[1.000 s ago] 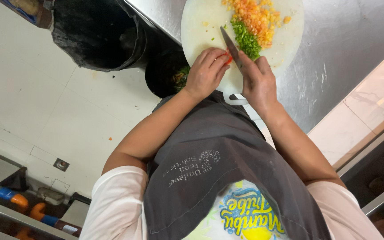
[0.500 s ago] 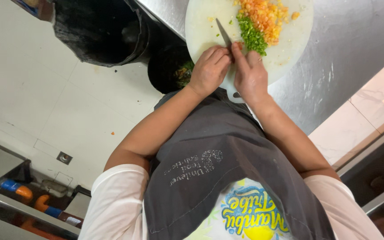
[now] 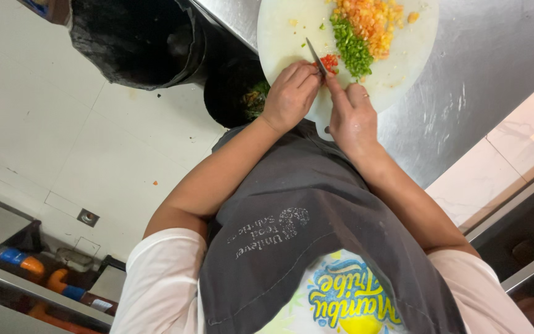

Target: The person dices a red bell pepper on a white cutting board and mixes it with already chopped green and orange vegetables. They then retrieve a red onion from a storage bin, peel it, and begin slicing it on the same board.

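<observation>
Two hands meet at the near edge of a round white cutting board (image 3: 397, 74) lying on a steel surface (image 3: 483, 80). The left hand (image 3: 290, 96) is curled closed over a small piece of red pepper (image 3: 329, 62), pinning it to the board. The right hand (image 3: 352, 116) is closed around the handle of a knife (image 3: 315, 56), whose blade rests against the red pepper. Just beyond lie heaps of diced green pepper (image 3: 352, 49) and orange-yellow pepper (image 3: 371, 21). A black bin (image 3: 134, 40) stands on the floor below.
</observation>
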